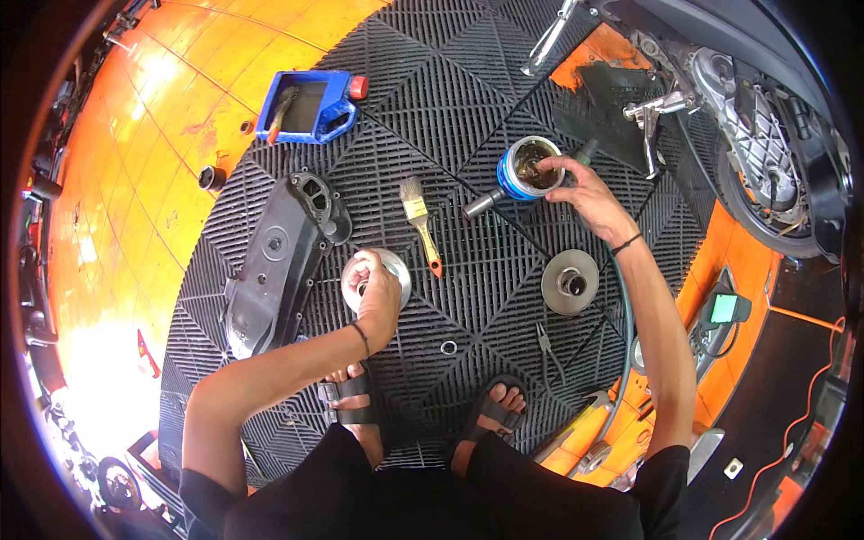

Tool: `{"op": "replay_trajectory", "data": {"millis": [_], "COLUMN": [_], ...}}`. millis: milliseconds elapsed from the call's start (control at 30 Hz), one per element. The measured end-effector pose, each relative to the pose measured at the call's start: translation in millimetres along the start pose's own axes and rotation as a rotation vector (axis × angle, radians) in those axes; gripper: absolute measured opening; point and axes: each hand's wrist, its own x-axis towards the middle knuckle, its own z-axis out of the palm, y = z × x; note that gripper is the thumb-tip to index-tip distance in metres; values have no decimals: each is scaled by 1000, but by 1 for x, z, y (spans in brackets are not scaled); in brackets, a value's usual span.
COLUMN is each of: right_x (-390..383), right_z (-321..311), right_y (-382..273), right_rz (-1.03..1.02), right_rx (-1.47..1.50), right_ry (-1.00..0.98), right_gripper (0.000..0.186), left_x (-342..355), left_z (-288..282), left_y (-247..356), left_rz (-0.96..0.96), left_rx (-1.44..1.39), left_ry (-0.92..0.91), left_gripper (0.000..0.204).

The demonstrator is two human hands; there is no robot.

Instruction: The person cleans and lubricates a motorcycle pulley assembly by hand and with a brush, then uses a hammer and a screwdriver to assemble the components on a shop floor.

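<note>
My left hand is closed on a round metal pulley disc on the black mat, its fingers curled about the hub at the centre. My right hand reaches into an open blue tub of brown grease. Its index finger dips into the grease, and the thumb stays apart near the rim. A second pulley disc, with a raised hub, lies below that hand. Between the hands rests a paintbrush with a pale handle and orange tip. A small metal ring sits near my feet.
A long dark engine cover lies left of my left hand. Beyond it stands a cut-open blue jug holding a brush. Pliers and a hammer lie at right. A scooter with exposed casing occupies the upper right.
</note>
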Motion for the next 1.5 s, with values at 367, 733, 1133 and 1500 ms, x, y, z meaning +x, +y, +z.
{"op": "replay_trajectory", "data": {"millis": [367,733,1133,1500], "right_x": [-170,-217,-198,-198], "right_z": [120,179,210,212], "right_y": [-95,-111,-97,-93], "right_rz": [-75,-22,-337,-420], "right_rx": [518,643,4,-583], "right_ry": [-287,-554,-433,-309], "right_gripper": [66,77,73,64], "left_x": [-85,-121,-135,-131], "left_z": [50,-14,-29,-9], "left_y": [-60,-48,-55,-59], "left_rz": [53,5,-59,-116], "left_rx": [-1850,-1709,-1273,-973], "left_ry": [842,1209,1198,1120], "left_gripper": [65,54,49,44]}}
